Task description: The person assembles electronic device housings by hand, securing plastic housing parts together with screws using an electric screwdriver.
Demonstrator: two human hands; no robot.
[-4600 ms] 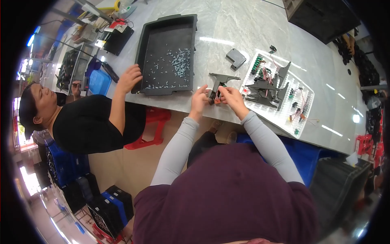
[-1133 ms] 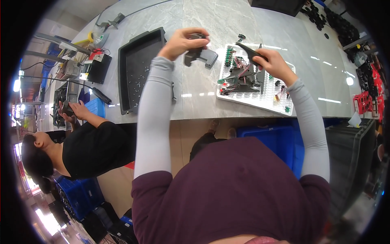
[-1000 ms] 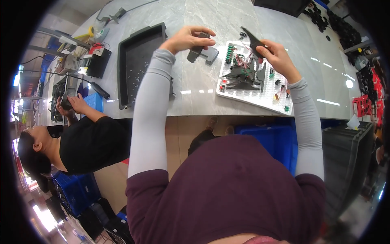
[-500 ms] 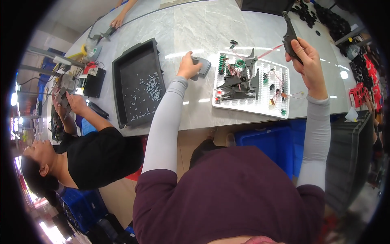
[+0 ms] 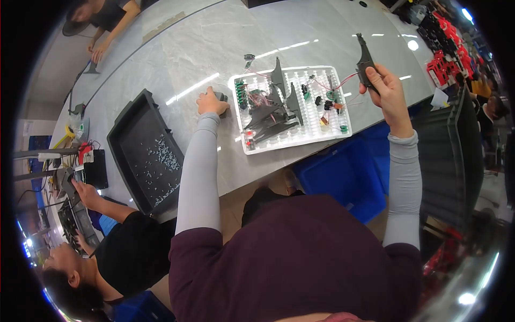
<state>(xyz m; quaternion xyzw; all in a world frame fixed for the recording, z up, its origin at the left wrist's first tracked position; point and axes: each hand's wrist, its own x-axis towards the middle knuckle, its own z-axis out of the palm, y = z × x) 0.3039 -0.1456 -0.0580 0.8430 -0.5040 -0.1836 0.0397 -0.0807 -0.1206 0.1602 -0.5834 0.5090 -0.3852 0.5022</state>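
From where I stand, the blue bin (image 5: 343, 180) is nearest, under the tabletop (image 5: 300, 27) edge on the near side of the white tray (image 5: 295, 145). Dark parts (image 5: 268, 122) lie heaped in that tray, with a row of green coils (image 5: 241, 94) at its left end and small wired bits (image 5: 326, 103) toward its right. Just off its left edge, the left hand (image 5: 211, 102) curls over a grey block (image 5: 222, 97); its fingers are partly bent, and I can't tell whether that grip has hold. Past the tray's right edge, the right hand (image 5: 387, 92) is raised, its grip closed about the lower end of a black piece (image 5: 365, 58), the tip pointing up and away; red wires (image 5: 347, 81) run from it toward the tray. Well left of the white tray lies a black tray (image 5: 129, 139) scattered with pale bits (image 5: 165, 155), and beyond that a co-worker's hand (image 5: 88, 194) holds a dark part (image 5: 68, 183).
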